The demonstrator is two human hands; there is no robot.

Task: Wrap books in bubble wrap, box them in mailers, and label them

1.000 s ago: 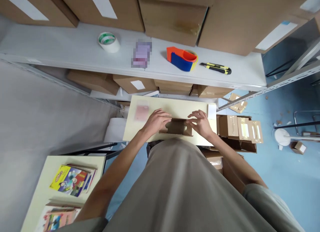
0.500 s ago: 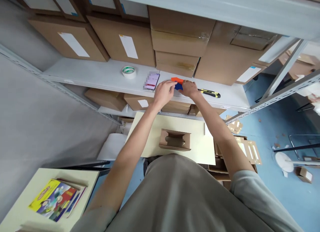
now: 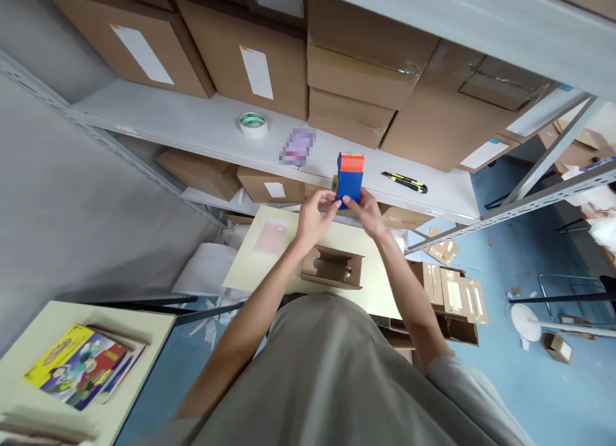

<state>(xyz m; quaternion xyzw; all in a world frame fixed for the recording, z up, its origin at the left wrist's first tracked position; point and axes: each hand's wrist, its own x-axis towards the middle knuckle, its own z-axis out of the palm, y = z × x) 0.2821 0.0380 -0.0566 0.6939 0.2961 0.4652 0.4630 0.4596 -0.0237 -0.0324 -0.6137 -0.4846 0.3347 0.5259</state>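
Blue-and-orange plastic tape dispenser [image 3: 350, 178]: held at the front of the grey metal shelf [image 3: 192, 122];
Right hand [image 3: 368, 214]: gripping its lower right side;
Left hand [image 3: 314, 219]: bent fingers at its lower left; cannot tell whether they grip;
Cream table [image 3: 248, 269]: open brown cardboard box [image 3: 332, 280], below the hands

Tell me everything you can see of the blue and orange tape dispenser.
The tape dispenser has a blue face with an orange band across its far end; both look like plastic. A yellowish roll shows at its left side. Its orange end points away from the person, in line with the shelf; whether they touch is unclear. The right hand grips its near right corner, thumb on the blue face. The left hand is at the near left corner.
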